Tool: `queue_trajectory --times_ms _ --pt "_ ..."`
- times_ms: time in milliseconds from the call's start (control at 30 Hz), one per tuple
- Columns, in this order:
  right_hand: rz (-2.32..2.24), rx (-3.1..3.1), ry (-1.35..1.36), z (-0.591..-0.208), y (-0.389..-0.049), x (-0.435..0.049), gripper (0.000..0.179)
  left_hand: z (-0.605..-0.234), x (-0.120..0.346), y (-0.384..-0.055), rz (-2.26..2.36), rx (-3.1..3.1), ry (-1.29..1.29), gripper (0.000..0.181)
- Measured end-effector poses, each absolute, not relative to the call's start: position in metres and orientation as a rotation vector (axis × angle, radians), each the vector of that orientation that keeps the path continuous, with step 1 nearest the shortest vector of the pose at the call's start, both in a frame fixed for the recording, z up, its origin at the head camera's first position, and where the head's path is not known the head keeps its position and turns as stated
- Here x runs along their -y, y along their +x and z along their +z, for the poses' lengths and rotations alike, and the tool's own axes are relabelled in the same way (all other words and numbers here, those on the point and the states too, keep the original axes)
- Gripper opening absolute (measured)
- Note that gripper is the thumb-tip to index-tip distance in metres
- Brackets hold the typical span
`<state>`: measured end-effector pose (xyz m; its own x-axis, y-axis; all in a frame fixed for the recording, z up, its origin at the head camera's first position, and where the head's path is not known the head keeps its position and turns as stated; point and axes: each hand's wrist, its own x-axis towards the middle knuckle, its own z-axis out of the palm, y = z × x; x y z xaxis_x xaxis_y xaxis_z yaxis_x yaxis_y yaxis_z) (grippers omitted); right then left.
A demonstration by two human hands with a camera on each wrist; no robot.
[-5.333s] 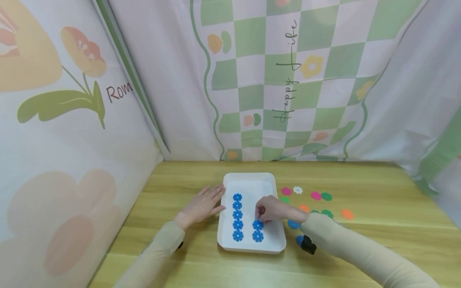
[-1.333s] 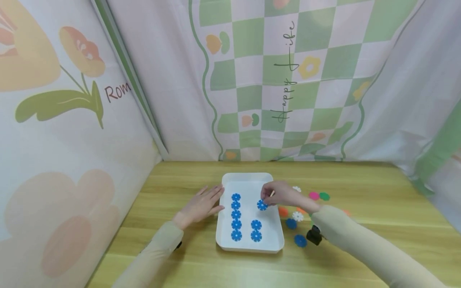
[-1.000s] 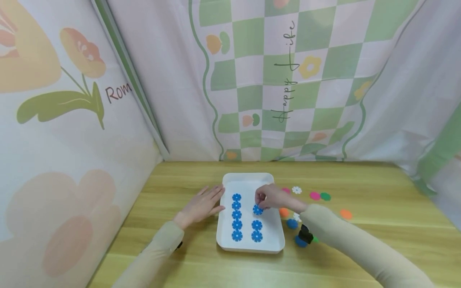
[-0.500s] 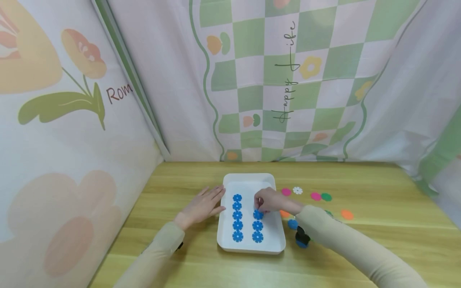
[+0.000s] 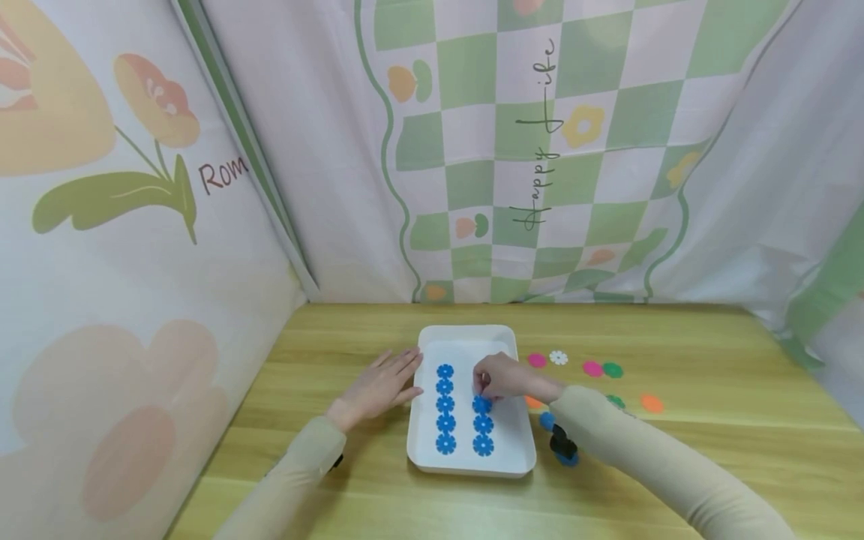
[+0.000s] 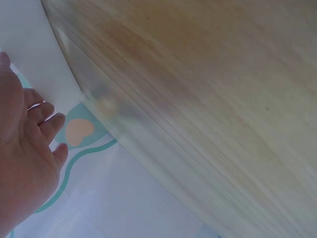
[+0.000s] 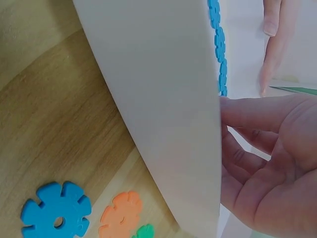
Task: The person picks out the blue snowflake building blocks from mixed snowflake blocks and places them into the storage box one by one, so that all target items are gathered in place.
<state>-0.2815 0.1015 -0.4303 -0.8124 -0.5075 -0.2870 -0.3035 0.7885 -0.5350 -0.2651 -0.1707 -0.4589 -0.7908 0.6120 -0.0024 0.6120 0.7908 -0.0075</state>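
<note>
A white tray [image 5: 466,337] on the table holds blue snowflake-shaped discs in two columns. Several discs [image 5: 445,403] make up the left column. In the right column, two discs [image 5: 483,435] lie near the front end. Just beyond them, the thumb and fingers of my right hand [image 5: 502,376] pinch another blue snowflake disc [image 5: 482,405], low over the tray floor. The right wrist view shows that hand's curled fingers [image 7: 247,148], their tips hidden behind the tray wall [image 7: 163,124]. My left hand [image 5: 378,386] lies with fingers extended, its fingertips at the tray's left rim.
Right of the tray, loose discs lie on the wooden table [image 5: 648,465]: pink [image 5: 536,361], white [image 5: 558,358], green [image 5: 613,370], orange [image 5: 651,403] and blue [image 5: 547,421]. The right forearm covers part of them. A patterned curtain [image 5: 466,150] hangs behind the table.
The right hand has brought a third blue disc over the tray, lowered it and drawn it toward the two front discs in the right column. The left hand has stayed at the rim.
</note>
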Motion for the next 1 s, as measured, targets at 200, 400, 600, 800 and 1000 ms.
queue_trajectory --times_ms 200,400,600,800,1000 --pt "-0.668 -2.552 -0.626 -0.427 -0.278 -0.101 0.005 -0.460 0.171 -0.266 0.018 2.972 -1.013 0.068" --pt "-0.663 -2.580 -0.640 -0.426 -0.277 -0.101 0.007 -0.459 0.171 -0.265 0.033 2.972 -1.007 0.069" --pt "-0.734 -2.597 -0.710 -0.422 -0.280 -0.109 0.007 -0.459 0.170 -0.264 0.022 2.975 -1.004 0.069" --pt "-0.757 -2.629 -0.761 -0.407 -0.276 -0.130 0.003 -0.460 0.170 -0.265 0.014 2.966 -1.013 0.068" --pt "-0.819 -2.666 -0.784 -0.396 -0.264 -0.160 0.002 -0.459 0.170 -0.265 0.018 2.961 -1.011 0.068"
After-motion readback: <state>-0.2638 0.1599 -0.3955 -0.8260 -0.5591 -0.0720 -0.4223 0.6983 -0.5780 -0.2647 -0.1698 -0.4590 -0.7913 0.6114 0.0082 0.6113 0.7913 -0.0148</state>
